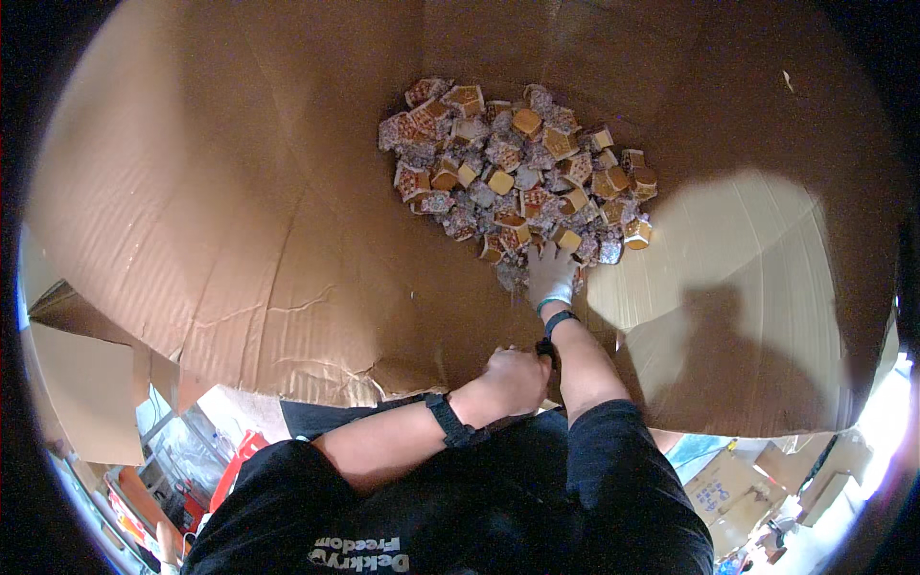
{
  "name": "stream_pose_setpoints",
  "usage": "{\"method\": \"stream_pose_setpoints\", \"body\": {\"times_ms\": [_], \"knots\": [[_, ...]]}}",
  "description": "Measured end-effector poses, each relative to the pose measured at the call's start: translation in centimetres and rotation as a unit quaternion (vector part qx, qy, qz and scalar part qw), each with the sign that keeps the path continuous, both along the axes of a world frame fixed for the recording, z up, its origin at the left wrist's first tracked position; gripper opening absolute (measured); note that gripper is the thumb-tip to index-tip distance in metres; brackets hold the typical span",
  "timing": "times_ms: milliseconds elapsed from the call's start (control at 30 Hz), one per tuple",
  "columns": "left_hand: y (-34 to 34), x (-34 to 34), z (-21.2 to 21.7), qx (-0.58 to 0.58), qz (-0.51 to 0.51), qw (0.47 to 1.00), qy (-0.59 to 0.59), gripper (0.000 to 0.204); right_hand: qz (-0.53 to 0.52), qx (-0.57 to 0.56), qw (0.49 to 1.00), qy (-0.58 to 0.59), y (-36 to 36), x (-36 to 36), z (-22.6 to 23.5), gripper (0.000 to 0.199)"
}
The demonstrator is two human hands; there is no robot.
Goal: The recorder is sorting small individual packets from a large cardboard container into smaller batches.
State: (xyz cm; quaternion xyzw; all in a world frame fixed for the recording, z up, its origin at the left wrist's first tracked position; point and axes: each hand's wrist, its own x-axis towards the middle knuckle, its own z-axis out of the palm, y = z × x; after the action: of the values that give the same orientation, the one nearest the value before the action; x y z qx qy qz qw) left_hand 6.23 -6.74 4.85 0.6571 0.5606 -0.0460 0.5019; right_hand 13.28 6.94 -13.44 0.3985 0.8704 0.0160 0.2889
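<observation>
At lower centre, we note the left hand (517, 381) curled (contents: we cannot tell); the right hand (552, 278), spread, reaches the near edge of heaped patterned pieces (500, 182) lying on brown cardboard (307, 220).

Left head fisheye, facing down
From the wearer's head, it looks past the close black shirt (460, 508) toward the right hand (553, 275) and brown cardboard (287, 182) farther off.

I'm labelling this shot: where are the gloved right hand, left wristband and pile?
Gloved right hand (552, 278): head view, back of the hand.
Left wristband (445, 420): head view, outer face.
Pile (501, 181): head view, a tan piece mid-pile.
</observation>
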Motion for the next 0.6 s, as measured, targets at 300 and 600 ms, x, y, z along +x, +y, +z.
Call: {"method": "stream_pose_setpoints", "body": {"times_ms": [300,600], "knots": [[0.4,-0.2,-0.6,0.054,0.003,0.998,0.021,0.041,-0.177,0.01,0.974,0.14,-0.1,3.4,-2.2,0.043],[0.8,-3.1,0.2,0.257,0.442,0.859,0.025,0.098,-0.251,-0.235,0.77,0.537,0.5,-1.5,12.7,0.04]]}}
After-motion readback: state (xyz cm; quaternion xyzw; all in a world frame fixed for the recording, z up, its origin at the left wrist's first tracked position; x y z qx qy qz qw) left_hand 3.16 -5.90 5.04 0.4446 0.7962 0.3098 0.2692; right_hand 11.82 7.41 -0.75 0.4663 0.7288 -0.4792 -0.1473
